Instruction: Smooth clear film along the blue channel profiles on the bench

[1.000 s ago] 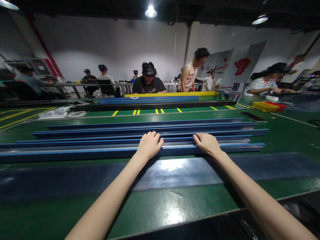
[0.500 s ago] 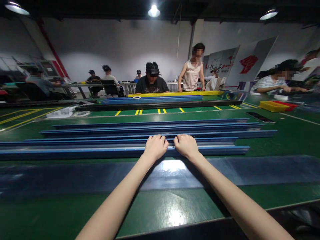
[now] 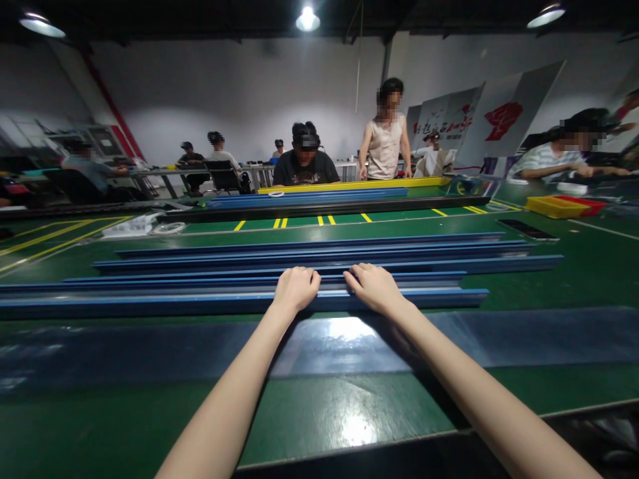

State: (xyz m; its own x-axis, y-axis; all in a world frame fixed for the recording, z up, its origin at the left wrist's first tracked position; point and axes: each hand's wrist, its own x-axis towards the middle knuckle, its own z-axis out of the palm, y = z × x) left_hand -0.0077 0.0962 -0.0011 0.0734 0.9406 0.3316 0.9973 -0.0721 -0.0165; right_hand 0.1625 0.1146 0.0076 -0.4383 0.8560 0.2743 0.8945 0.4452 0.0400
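Note:
A long blue channel rail (image 3: 419, 298) lies across the green table in front of me, its open trough facing up. My left hand (image 3: 296, 290) is closed over it, the fingers curled toward the far flange and the thumb on the near side. To the right, my right hand (image 3: 373, 287) rests over the same rail with bent fingers and the thumb held apart from them. The fingertips of both hands are hidden behind the knuckles. Between the hands a short stretch of the trough shows. Nearer to me a flat, glossy transparent strip (image 3: 529, 338) lies under my forearms.
Behind the rail lie several more blue rails (image 3: 542, 263). Farther back are a black rail (image 3: 319, 211), a yellow rail (image 3: 429, 182) and a phone (image 3: 528, 230). A yellow tray (image 3: 556, 207) stands at the right. Co-workers sit and stand beyond the table.
The blue rail under my hands has shifted left against the rails behind it. My left hand has moved left with it, and the gap between my hands has widened. The view has turned slightly left.

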